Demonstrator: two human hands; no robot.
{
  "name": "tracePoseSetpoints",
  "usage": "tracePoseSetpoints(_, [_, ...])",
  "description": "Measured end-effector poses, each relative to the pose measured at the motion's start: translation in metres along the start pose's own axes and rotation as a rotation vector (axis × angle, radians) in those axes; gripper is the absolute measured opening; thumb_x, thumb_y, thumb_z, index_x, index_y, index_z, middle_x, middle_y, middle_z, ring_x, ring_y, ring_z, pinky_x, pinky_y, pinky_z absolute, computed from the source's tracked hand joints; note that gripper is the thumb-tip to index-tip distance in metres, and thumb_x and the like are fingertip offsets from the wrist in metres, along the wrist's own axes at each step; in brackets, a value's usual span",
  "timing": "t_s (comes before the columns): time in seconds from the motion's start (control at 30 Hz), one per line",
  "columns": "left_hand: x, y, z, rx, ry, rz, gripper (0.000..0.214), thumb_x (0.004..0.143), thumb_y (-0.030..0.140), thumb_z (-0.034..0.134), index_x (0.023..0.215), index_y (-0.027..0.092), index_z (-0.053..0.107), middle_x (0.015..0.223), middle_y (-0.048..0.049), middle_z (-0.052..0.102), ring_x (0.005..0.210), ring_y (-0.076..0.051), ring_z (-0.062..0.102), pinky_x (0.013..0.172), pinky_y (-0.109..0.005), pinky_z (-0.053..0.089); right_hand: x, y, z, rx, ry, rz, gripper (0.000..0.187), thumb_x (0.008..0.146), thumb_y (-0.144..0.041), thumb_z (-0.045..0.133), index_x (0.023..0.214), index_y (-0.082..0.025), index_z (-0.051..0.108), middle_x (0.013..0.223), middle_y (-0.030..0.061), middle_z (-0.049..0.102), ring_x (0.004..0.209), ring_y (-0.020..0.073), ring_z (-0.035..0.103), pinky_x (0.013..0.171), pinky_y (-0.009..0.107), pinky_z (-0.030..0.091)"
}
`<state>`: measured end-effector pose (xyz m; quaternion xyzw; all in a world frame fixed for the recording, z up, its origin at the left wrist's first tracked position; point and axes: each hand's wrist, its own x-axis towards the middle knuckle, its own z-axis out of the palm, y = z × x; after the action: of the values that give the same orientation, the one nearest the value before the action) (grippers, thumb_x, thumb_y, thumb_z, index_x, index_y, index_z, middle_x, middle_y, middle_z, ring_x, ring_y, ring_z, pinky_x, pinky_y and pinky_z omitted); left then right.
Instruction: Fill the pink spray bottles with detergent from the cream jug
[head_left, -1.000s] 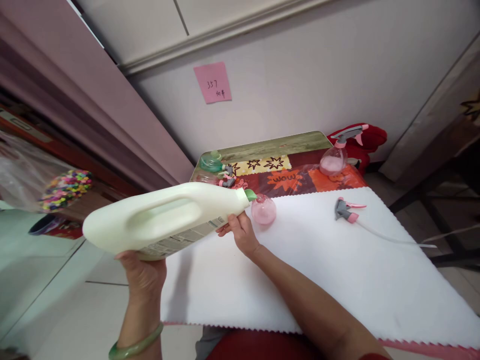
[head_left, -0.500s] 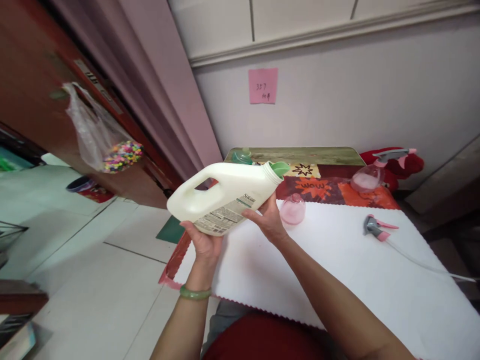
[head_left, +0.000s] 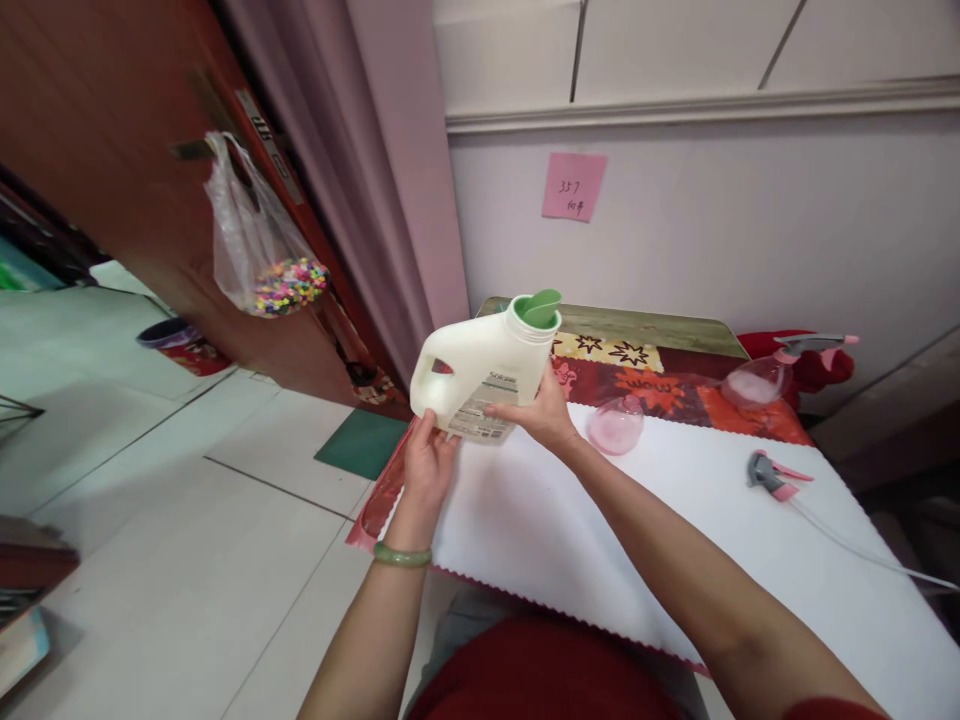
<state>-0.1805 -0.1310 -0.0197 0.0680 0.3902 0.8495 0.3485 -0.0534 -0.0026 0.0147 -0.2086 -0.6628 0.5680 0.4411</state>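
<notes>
A large cream-white detergent jug (head_left: 480,365) with a green pouring spout is held up over the left part of the table, its uncapped mouth tilted up and to the right. My left hand (head_left: 431,465) supports the bottom left end of the jug from below. Around its right side, near the printed label, my right hand (head_left: 547,412) is wrapped with the thumb across the front. Just right of that hand, a pink spray bottle (head_left: 616,427) without its head stands on the white table mat (head_left: 637,530).
A loose grey and pink spray head (head_left: 769,475) with a long tube lies at the right of the mat. Behind it stands another spray bottle (head_left: 754,380) with its head on. A plastic bag of colourful beads (head_left: 274,270) hangs from the door handle at left.
The jug has swung from lying nearly level toward the right to standing more upright, its mouth now higher. Both hands have kept their hold. The camera view has shifted slightly.
</notes>
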Motion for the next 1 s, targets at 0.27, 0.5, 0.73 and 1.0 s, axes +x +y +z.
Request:
tracePoseSetpoints(0.27, [0.007,0.013,-0.04,0.217,0.21,-0.052,0.015,0.084,0.027,0.066,0.097,0.02,0.066,0.105,-0.0083,0.072,0.095,-0.021,0.069,0.082,-0.038,0.057,0.036,0.022,0.024,-0.282,-0.196,-0.029,0.09,0.046,-0.047,0.095,0.122,-0.024,0.052,0.11,0.0022,0.072,0.102,0.0272,0.067,0.089,0.041,0.053])
tracePoseSetpoints(0.5, [-0.048,-0.01,-0.047,0.584,0.095,-0.128,0.036,0.074,0.044,0.076,0.095,0.016,0.067,0.095,-0.0101,0.072,0.075,-0.018,0.067,0.068,-0.032,0.053,0.046,0.04,0.03,-0.324,-0.365,0.011,0.098,0.051,-0.049,0.093,0.134,-0.023,0.048,0.121,0.006,0.068,0.114,0.0299,0.064,0.098,0.045,0.049])
tracePoseSetpoints(0.73, [-0.059,-0.033,0.007,0.891,-0.336,-0.132,0.036,0.073,0.045,0.077,0.096,0.018,0.069,0.088,-0.0064,0.072,0.074,-0.02,0.065,0.065,-0.032,0.049,-0.009,0.015,0.002,-0.37,-0.264,0.028,0.088,0.071,-0.042,0.084,0.147,-0.021,0.044,0.145,0.0178,0.054,0.135,0.0332,0.052,0.113,0.052,0.041])
tracePoseSetpoints(1.0, [-0.047,-0.084,0.055,1.077,-0.56,0.042,0.04,0.067,0.039,0.084,0.1,0.024,0.069,0.103,-0.0065,0.071,0.09,-0.024,0.064,0.082,-0.04,0.05,-0.16,-0.007,-0.173,-0.421,0.014,0.242,0.042,0.089,-0.044,0.067,0.126,-0.023,0.063,0.103,0.0081,0.077,0.081,0.0201,0.074,0.08,0.039,0.061])
